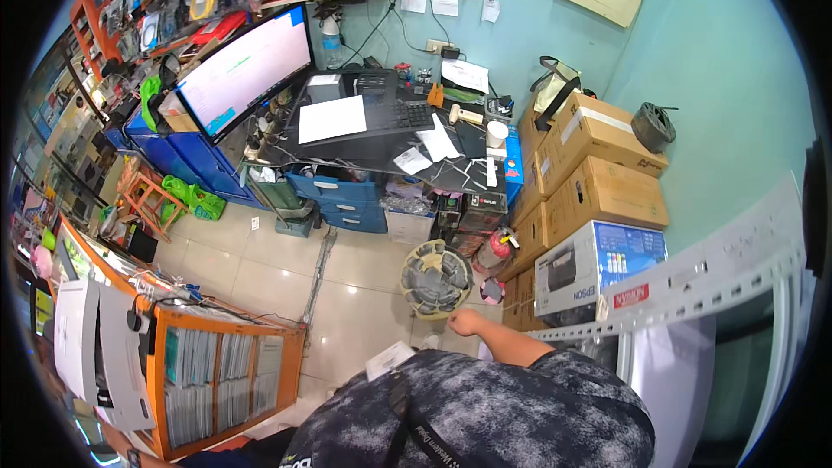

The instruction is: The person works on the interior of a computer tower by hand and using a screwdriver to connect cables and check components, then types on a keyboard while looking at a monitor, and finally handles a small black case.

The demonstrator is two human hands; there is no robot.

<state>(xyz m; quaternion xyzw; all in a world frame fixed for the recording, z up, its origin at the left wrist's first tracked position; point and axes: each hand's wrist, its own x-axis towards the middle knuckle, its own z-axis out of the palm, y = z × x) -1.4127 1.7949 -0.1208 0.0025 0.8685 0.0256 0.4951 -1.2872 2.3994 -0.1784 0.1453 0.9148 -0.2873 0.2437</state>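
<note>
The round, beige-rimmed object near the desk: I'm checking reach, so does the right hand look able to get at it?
Probably yes: the right hand is just by the near edge of the round object, with nothing visible between them.

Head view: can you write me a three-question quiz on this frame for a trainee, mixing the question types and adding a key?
1. Multiple choice: which of these is nearest to the person's right hand?
A) the white cup
B) the round grey object with a beige rim
C) the yellow cable

2. True or false: the monitor has a lit screen.

3. Fill in the colour: the drawer unit under the black desk is ____.

Key:
1. B; the hand is at the object's near edge, though whether it grips it cannot be told.
2. True.
3. Blue.
</note>
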